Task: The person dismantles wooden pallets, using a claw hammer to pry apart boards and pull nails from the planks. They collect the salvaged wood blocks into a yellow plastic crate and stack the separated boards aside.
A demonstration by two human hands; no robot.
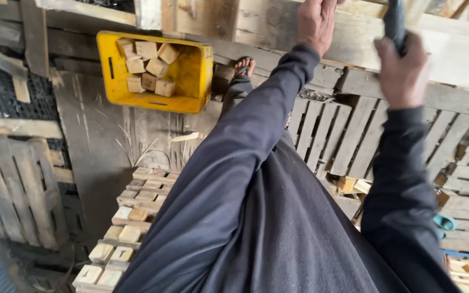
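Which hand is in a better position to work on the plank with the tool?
Probably the right hand: it already grips the dark tool handle beside the wooden plank. The left hand lies flat on that plank, holding no tool.

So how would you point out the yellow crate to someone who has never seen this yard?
Start from the grey board on the ground left of the person's dark-sleeved left arm. At its top end, just left of the sandalled foot, sits the yellow crate. It is the only bright plastic thing among grey pallets, and it holds loose wooden blocks heaped in one corner.
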